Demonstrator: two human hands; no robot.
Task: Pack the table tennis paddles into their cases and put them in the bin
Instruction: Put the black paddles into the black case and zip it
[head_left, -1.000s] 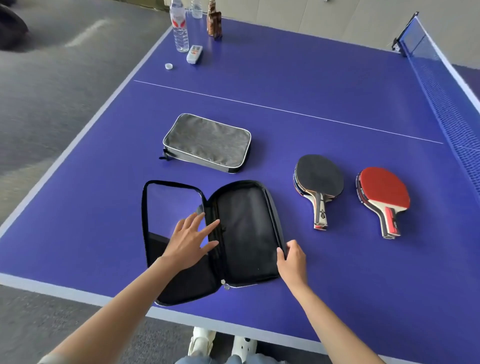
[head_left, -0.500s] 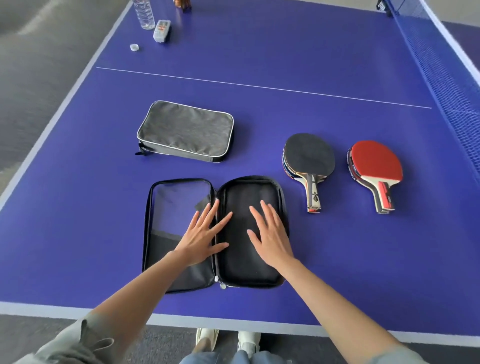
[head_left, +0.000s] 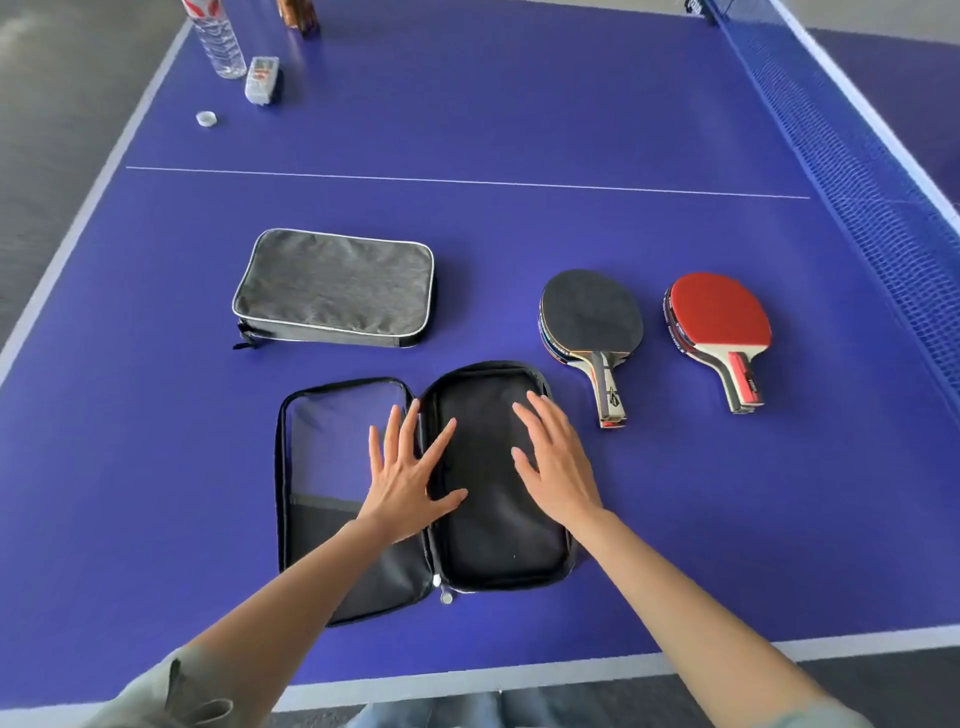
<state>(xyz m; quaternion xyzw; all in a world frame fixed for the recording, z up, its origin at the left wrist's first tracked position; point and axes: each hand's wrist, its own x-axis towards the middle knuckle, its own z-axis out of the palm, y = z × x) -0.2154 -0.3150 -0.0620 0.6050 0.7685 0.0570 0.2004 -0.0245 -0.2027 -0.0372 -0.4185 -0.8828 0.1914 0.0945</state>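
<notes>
Purple counter (head_left: 519, 130) with white lines fills our view, grey floor beyond its left edge, a blue net (head_left: 857, 171) running along the right side.

Black case (head_left: 498, 519) lies unzipped and spread flat near the counter's near edge. Its left half shows a clear mesh panel, its right half a dark fabric lining. A zipper pull sits at the near end of the spine.

Left grip (head_left: 410, 478): released, fingers straight and splayed, palm down over the case spine, fingertips reaching onto both halves. Right grip (head_left: 558, 462): released, fingers straight and close together, lying flat on the right half of the case. Neither grip holds anything. Whether the palms press or only rest, we cannot tell.

Beyond the left grip, a grey case (head_left: 335, 286) lies zipped shut, flat, apart from the black one.

Beyond and to the right of the right grip, a black paddle (head_left: 592, 317) lies flat, handle pointing toward us, its handle end near the far right corner of the black case but not touching. Further right of it, a red paddle (head_left: 719, 319) lies flat, handle also toward us. Each paddle seems to rest on a second one beneath; stacked edges show at the left rims.

Far beyond the left grip, at the counter's far left corner: a water bottle (head_left: 221, 44), a small white device (head_left: 262, 78) beside it, a loose cap (head_left: 207, 118), and a brown object cut off by the frame's top.

No bin in sight.
</notes>
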